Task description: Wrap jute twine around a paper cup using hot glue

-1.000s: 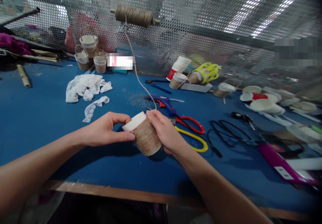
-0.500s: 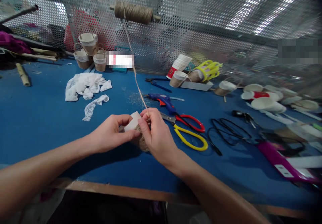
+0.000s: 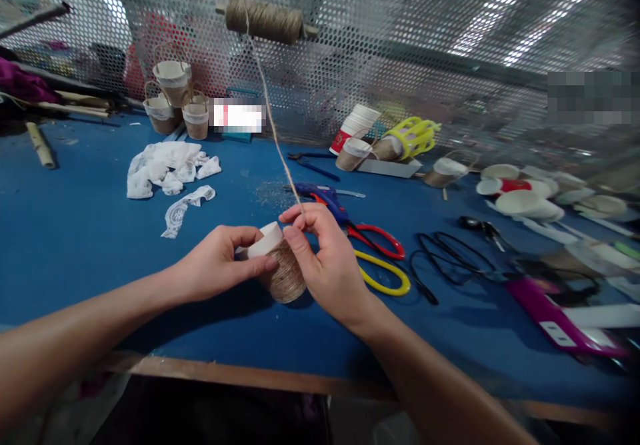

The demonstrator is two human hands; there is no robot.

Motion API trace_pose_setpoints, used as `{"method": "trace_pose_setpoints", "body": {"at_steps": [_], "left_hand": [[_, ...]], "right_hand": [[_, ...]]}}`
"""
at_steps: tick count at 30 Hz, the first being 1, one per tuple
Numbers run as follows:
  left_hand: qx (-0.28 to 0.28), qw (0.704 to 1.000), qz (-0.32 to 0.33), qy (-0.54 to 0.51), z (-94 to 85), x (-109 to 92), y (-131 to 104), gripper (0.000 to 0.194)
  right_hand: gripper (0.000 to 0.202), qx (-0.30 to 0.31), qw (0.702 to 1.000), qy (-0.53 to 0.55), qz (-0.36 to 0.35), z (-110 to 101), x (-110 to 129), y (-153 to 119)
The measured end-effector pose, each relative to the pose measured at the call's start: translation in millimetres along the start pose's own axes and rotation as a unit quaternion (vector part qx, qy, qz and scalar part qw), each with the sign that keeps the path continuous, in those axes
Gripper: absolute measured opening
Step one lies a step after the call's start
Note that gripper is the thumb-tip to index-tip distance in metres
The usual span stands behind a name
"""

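Item one, your landmark: the wrapped cup (image 3: 286, 273), a white paper cup with brown twine coiled round its side and a bare white band at the rim; it lies tilted between your hands, its mouth towards your left, and you cannot tell whether it touches the desk (image 3: 80, 245). Your left hand (image 3: 225, 263): left of the wrapped cup, grip closed on its rim end, thumb along the near side. Your right hand (image 3: 333, 258): right of the wrapped cup, grip narrow, thumb and fingers pinching the twine (image 3: 273, 128) just beside the rim. The twine: one strand, running from your right fingers to the spool (image 3: 263, 18), which hangs beyond and above the wrapped cup, before the perforated metal screen (image 3: 340, 52). Scissors (image 3: 390, 288), one red and one yellow handle: right of the wrapped cup, partly hidden by your right hand. Glue gun (image 3: 327, 196), blue with a red trigger: beyond the wrapped cup, slightly right. Pliers (image 3: 320, 167), blue-handled: farther beyond. White lace pile (image 3: 165, 165) and lace strip (image 3: 184, 210): beyond the wrapped cup, to its left. Small baskets (image 3: 173, 85), three, stacked: farther off behind the lace. Paper cup stack (image 3: 359, 125): far beyond the wrapped cup, to its right. Black cable (image 3: 450, 262) and magenta power strip (image 3: 543, 312): well right of the wrapped cup.
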State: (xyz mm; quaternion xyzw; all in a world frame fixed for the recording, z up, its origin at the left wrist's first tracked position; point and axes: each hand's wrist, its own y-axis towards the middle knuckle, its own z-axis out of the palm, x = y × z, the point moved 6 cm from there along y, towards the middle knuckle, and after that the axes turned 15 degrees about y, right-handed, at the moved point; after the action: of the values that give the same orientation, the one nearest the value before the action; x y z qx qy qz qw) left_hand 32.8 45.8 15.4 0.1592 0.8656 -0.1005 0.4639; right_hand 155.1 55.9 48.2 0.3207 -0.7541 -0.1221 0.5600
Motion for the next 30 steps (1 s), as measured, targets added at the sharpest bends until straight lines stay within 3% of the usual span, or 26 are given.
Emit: {"method": "trace_pose_setpoints", "body": {"at_steps": [14, 23, 30], "left_hand": [[-0.018, 0.999, 0.021, -0.031, -1.0, -1.1, -1.6, 0.013], [0.047, 0.993, 0.007, -0.105, 4.7, -5.5, -2.7, 0.015], [0.023, 0.997, 0.021, -0.067, 0.8, -2.9, -2.2, 0.019]], "right_hand": [[0.018, 0.017, 0.989, 0.003, 0.147, 8.9, -22.2, -6.0], [0.020, 0.019, 0.990, 0.024, 0.141, 7.1, -22.7, -3.2], [0.018, 0.023, 0.991, 0.011, 0.128, 7.9, -20.6, -2.5]]}}
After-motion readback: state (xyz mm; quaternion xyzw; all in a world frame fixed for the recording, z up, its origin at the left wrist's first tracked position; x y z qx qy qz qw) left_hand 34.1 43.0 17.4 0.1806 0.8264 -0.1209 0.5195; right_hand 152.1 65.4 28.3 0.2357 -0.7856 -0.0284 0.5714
